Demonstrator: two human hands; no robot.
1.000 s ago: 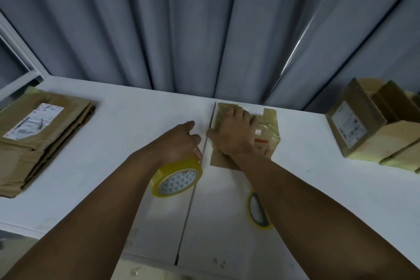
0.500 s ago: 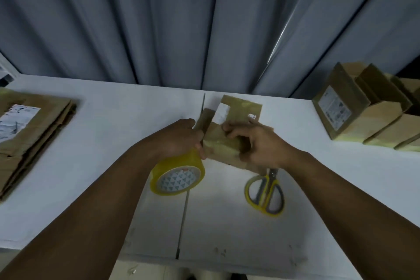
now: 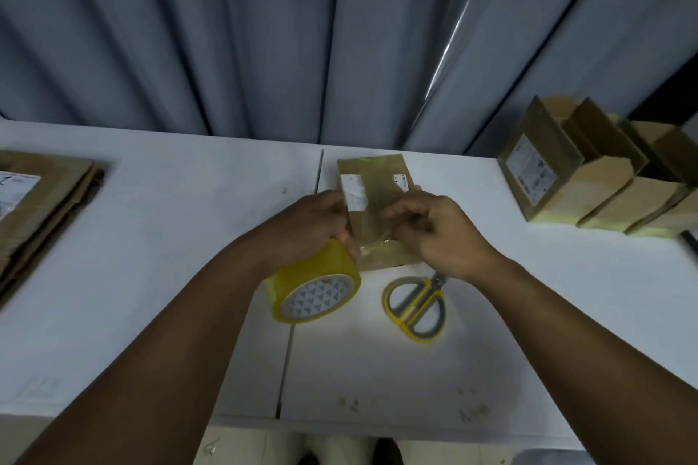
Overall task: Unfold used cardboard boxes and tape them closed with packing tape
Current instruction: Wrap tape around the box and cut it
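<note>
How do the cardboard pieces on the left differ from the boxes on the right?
The left stack lies flat, folded and piled; the right boxes stand opened up, side by side. The left stack's label faces up; the right boxes' visible label faces sideways. Both are brown cardboard.

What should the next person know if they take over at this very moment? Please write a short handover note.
Left hand: grips the yellow tape roll, fingertips on the small box.
Right hand: pinches the small box's right side.
Scissors: lying on the table beside the right wrist, untouched.
Done: the opened boxes standing at the right appear formed.
Left: the small box looks flat, so open and tape it, then work through the flat stack on the left.
</note>
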